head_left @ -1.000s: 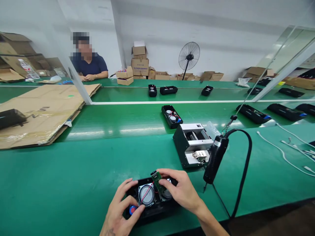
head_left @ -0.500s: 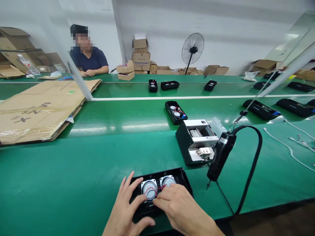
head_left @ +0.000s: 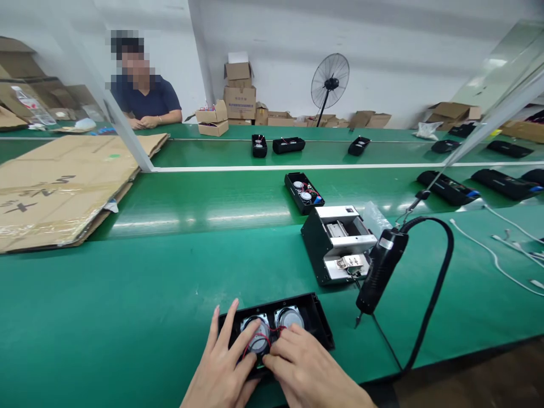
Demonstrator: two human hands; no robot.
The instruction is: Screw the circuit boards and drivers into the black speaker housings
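A black speaker housing (head_left: 319,324) lies open on the green bench in front of me. Two round speakers, the left one (head_left: 258,340) and the right one (head_left: 289,318), sit inside it, with thin red wires (head_left: 264,335) looping over them. My left hand (head_left: 229,360) is spread across the housing's left side, its fingers apart over the left speaker and its fingertips low beside the wires. My right hand (head_left: 304,362) has its fingers closed in a pinch near the lower edge of the left speaker; whatever is between the fingertips is hidden.
A black electric screwdriver (head_left: 378,275) hangs to the right, before a black-and-white machine (head_left: 340,246). Another open housing (head_left: 304,192) lies behind. Flattened cardboard (head_left: 63,192) covers the left. White cables (head_left: 488,249) lie right. A person (head_left: 147,99) sits across the bench.
My left hand's fingers have come down over the left speaker, the thumb tucking in toward the right fingertips. My right hand stays pinched at nearly the same spot. The view has shifted slightly.
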